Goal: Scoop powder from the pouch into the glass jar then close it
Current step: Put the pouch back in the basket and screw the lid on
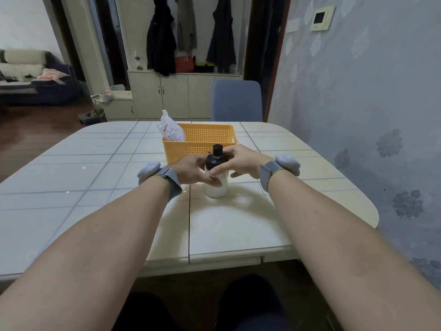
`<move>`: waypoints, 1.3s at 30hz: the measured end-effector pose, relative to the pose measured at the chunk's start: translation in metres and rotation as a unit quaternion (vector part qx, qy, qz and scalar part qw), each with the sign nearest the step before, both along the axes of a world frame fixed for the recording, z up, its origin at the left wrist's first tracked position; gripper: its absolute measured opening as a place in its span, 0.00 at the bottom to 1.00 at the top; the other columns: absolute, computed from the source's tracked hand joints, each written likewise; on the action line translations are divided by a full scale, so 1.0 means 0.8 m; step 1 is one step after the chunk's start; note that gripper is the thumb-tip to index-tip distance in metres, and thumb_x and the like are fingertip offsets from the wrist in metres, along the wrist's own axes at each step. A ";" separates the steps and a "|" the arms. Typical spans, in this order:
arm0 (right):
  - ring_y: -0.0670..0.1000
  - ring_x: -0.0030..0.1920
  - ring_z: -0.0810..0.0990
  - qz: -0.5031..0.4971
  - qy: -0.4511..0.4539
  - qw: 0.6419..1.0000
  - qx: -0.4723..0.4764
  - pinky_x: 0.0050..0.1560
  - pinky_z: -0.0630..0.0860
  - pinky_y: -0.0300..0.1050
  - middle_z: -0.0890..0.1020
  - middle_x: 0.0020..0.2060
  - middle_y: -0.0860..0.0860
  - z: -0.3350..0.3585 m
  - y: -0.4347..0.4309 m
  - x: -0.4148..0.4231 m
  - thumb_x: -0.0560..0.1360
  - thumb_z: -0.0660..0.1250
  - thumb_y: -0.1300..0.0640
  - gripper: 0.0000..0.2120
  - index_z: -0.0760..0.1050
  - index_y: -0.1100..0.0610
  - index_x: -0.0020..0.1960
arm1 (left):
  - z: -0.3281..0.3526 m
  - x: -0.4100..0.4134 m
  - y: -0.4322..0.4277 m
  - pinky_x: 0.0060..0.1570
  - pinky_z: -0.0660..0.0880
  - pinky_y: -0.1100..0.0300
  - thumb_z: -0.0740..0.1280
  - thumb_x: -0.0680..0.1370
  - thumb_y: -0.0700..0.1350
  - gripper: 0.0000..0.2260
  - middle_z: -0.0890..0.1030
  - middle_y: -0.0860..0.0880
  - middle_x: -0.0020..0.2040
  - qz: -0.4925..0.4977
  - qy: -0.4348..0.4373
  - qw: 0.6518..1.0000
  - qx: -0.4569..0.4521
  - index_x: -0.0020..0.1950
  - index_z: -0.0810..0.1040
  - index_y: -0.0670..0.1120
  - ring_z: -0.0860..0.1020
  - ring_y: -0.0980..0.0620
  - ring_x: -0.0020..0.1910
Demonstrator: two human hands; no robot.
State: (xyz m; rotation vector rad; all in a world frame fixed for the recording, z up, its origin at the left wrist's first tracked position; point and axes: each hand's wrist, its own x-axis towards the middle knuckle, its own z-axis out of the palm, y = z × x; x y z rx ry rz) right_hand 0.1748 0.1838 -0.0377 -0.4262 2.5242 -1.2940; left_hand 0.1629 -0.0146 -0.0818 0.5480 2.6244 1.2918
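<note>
Tiled table (pixel 95 177) bears the glass jar (pixel 217 188) (black lid (pixel 217 160) on); left grip (pixel 191 170) and right grip (pixel 242 161) both clasp it.

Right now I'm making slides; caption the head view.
Left hand and right hand grip the lidded jar before the orange basket.

Dim, even indoor light from above, with a pale glare patch on the glossy white tiled surface (pixel 238 211) near the white-filled glass jar with black lid (pixel 216 174), soft shadows around its base, slight overall softness, and wide-angle bowing at frame edges.
</note>
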 end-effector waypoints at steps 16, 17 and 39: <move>0.50 0.47 0.80 -0.082 0.069 0.987 -0.117 0.53 0.77 0.50 0.82 0.47 0.50 -0.048 -0.017 -0.004 0.58 0.85 0.49 0.28 0.77 0.54 0.52 | -0.028 0.002 0.022 0.44 0.75 0.60 0.84 0.62 0.51 0.23 0.84 0.50 0.49 0.064 -0.024 0.998 -0.004 0.54 0.83 0.51 0.82 0.50 0.51; 0.51 0.49 0.81 -0.074 0.054 0.988 -0.121 0.55 0.78 0.51 0.82 0.49 0.51 -0.050 -0.020 -0.003 0.60 0.85 0.48 0.28 0.77 0.53 0.54 | -0.028 0.000 0.021 0.44 0.74 0.60 0.84 0.62 0.50 0.22 0.85 0.50 0.49 0.063 -0.029 0.998 0.000 0.54 0.83 0.51 0.82 0.50 0.51; 0.54 0.49 0.79 -0.146 0.094 0.961 -0.214 0.48 0.75 0.48 0.81 0.49 0.52 -0.003 -0.050 -0.004 0.67 0.79 0.53 0.23 0.76 0.55 0.58 | 0.081 -0.003 0.012 0.64 0.73 0.51 0.83 0.65 0.54 0.28 0.82 0.54 0.57 0.027 0.019 0.961 -0.273 0.62 0.78 0.53 0.78 0.49 0.58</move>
